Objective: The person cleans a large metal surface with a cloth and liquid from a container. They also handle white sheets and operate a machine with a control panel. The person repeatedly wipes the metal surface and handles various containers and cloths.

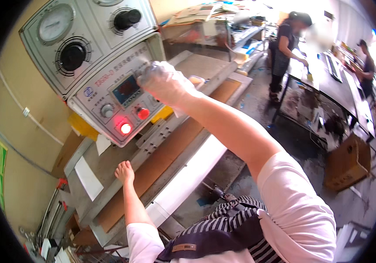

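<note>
My right hand [167,83], in a whitish translucent glove, is raised to the upper right part of a grey control panel [98,94]. It covers the panel beside a small dark display [125,90]; its fingers are blurred, so whether they hold anything is hidden. Below the display are a silver knob [107,110], a red button [142,113] and a lit red lamp [125,128]. Lower left, my bare left hand [125,172] rests with fingers outstretched at the edge of the machine's metal bed [109,175], holding nothing. A white paper strip [88,179] lies near it.
Black dials [72,55] and a round gauge [56,25] sit above the panel. A brown board [164,160] runs along the machine's front. Far right, a person [283,50] stands at a long table [328,85], another person [365,68] beyond. A cardboard box [347,162] stands on the floor.
</note>
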Tool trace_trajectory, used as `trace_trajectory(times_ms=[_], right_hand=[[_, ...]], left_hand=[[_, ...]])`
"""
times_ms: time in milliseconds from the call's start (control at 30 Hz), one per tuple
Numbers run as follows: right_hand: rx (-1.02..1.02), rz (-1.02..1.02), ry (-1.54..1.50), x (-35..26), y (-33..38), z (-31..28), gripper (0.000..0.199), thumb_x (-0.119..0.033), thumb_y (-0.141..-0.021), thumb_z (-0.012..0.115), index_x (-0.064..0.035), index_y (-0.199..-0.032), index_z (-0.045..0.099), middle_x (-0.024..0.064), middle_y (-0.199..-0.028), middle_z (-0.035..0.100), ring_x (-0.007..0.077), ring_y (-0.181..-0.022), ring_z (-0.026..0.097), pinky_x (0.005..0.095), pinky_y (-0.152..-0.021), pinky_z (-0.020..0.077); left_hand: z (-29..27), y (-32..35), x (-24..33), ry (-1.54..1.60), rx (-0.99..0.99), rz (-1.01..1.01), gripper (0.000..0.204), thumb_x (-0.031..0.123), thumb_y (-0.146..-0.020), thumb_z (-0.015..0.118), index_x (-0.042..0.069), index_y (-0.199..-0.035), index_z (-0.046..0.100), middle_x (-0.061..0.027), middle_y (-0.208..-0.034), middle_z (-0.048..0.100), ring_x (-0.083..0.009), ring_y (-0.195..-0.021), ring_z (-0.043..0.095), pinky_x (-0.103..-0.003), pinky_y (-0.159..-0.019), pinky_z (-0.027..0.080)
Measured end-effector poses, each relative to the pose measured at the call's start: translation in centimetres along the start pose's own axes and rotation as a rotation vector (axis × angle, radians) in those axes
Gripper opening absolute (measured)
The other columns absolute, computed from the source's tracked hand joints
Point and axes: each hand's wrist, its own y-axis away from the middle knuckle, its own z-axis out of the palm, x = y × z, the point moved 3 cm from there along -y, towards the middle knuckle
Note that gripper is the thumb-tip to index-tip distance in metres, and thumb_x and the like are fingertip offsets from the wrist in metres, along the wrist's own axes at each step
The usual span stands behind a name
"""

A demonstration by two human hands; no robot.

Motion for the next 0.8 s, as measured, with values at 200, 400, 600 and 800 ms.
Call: trace_trajectory(times_ms=[200,400,600,800], right_hand=[[-0.038,0.3,-0.32,1.0,4.1,-1.9,0.037,-0.017,-0.072,0.07,-0.0064,-0.108,0.063,0.0101,-0.098,0.061,0.0255,-0.097,0.06,0.0382,-0.071,0.0487],[-0.697,0.158,-0.724,-6.4,23.1,-2.6,0.06,-0.023,-0.089,0.064,-0.0018,-0.142,0.045,0.0142,-0.095,0.063,0.0316,-0.086,0.065,0.0436,-0.07,0.0551],[-1.494,0.745,-0.578,-5.2,62.9,3.0,0.018,-0.03,-0.087,0.062,-0.0138,-0.088,0.071,-0.0013,-0.087,0.067,0.018,-0.077,0.064,0.0464,-0.064,0.0557],[-1.434,1.61,-0.513,-7.6,93.3,-9.3,0.034,-0.03,-0.078,0.073,-0.0083,-0.104,0.073,0.0118,-0.102,0.073,0.0262,-0.095,0.069,0.0395,-0.08,0.0552]], left_hand=[[0.6,0.7,2.3,0.077,0.116,0.156,0.046,0.041,-0.099,0.039,0.005,-0.104,0.067,-0.0205,-0.109,0.067,-0.0423,-0.099,0.063,-0.056,-0.084,0.048],[3.6,-1.1,-4.3,-0.021,-0.059,0.092,0.05,0.047,-0.101,0.034,0.011,-0.121,0.062,-0.0166,-0.123,0.063,-0.0394,-0.111,0.058,-0.052,-0.095,0.044],[4.0,-0.4,-0.7,0.05,-0.133,0.005,0.06,0.031,-0.094,0.056,0.011,-0.148,0.037,-0.0163,-0.148,0.043,-0.0379,-0.134,0.042,-0.06,-0.107,0.032],[7.9,18.4,18.6,0.685,0.04,0.483,0.053,-0.005,-0.082,0.056,-0.001,-0.134,0.045,-0.0203,-0.132,0.049,-0.0337,-0.126,0.047,-0.044,-0.107,0.037]])
